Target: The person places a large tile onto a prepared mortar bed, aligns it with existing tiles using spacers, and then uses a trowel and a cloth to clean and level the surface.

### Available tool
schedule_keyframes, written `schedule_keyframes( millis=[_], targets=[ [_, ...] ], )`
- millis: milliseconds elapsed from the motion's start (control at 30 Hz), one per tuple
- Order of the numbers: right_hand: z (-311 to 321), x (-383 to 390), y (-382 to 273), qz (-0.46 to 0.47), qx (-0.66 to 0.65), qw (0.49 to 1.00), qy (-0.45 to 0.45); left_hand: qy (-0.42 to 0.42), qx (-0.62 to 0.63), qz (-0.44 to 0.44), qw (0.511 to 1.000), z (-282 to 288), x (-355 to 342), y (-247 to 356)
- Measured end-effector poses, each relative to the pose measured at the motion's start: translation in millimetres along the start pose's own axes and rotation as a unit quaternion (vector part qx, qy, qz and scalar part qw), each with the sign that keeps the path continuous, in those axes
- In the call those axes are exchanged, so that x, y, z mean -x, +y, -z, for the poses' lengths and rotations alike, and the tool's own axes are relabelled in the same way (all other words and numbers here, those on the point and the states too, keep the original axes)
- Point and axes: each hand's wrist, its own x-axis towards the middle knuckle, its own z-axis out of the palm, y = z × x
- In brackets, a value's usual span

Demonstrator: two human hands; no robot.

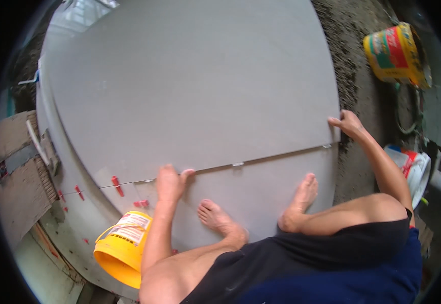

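A large grey floor tile (pixel 205 86) fills the middle of the view. Its near edge runs along a dark joint beside another grey tile (pixel 261 187), where my bare feet rest. At this edge, toward the left, my left hand (pixel 171 183) is closed on the large tile, thumb stretched to the right; its other fingertips are hidden. My right hand (pixel 350 124) grips the right edge near the corner, thumb on top and fingers curled over the side. White tile-levelling clips stick out of the joint, including a middle clip (pixel 237 163) and a right clip (pixel 327 146).
A red wedge (pixel 117 186) sits in the joint left of my left hand, with several others nearby. A yellow bucket (pixel 124 248) lies tilted by my left arm. Another yellow bucket (pixel 390 54) and a white bucket (pixel 417 172) are at right. Rough mortar (pixel 344 76) borders the tile.
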Motion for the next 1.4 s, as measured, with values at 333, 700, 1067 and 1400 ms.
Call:
schedule_keyframes(
  millis=[333,700,1067,1400],
  targets=[
    [14,-8,-17,0.213,0.099,0.971,-0.054,-0.094,0.046,0.106,0.989,42,12,13],
    [99,-63,137,-0.039,0.106,0.953,0.282,0.118,0.317,0.048,0.940,65,2,38],
    [152,46,94,0.046,0.212,0.976,0.002,0.159,0.358,0.148,0.908,142,60,33],
    [297,321,-52,0.036,0.141,0.975,-0.169,0.209,0.340,0.395,0.827,273,265,-18]
  ],
)
